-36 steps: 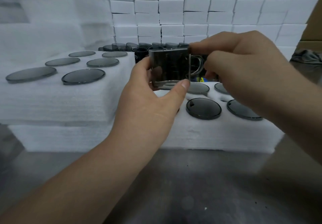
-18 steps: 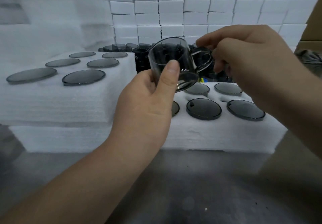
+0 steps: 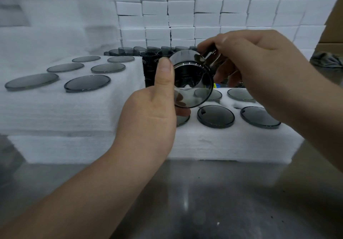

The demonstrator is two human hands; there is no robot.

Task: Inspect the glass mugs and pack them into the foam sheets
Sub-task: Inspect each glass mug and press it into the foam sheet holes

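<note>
Left hand [image 3: 148,116] and right hand [image 3: 259,67] hang over the bench [image 3: 185,201], which I see running from the frame's bottom edge to the front of the low foam sheet [image 3: 222,144]. My left grips the glass mug [image 3: 193,82] round its body, thumb up its side and fingers hidden behind. My right pinches the handle. The mug is in the air above the sheet, one round end facing me; I cannot tell which. Packed mugs [image 3: 215,116] sit flush below. A taller foam stack [image 3: 65,112] stands to the left, with loose mugs [image 3: 154,56] blurred behind.
</note>
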